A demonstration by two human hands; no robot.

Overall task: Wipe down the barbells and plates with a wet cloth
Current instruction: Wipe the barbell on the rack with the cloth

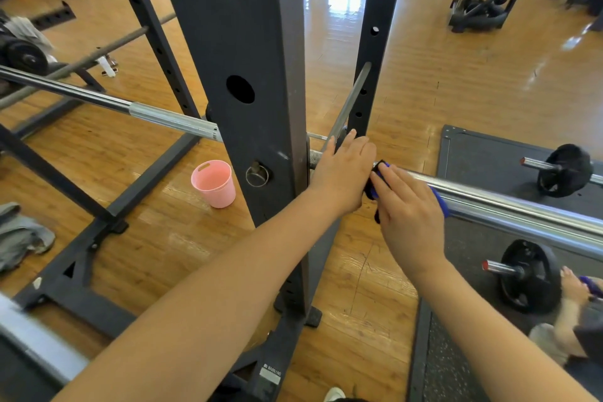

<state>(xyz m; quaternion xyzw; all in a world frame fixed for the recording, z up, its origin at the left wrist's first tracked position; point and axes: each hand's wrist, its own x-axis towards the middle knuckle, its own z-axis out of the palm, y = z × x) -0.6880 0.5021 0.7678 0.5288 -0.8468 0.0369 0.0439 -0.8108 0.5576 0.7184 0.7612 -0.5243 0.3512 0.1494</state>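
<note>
While left hand (347,170) grips barbell (509,202), right hand (408,212) presses cloth (375,186).

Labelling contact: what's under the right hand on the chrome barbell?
A blue and black cloth sticks out from under the right hand, lying on the chrome barbell. The hand covers the cloth's middle and the bar there.
</note>
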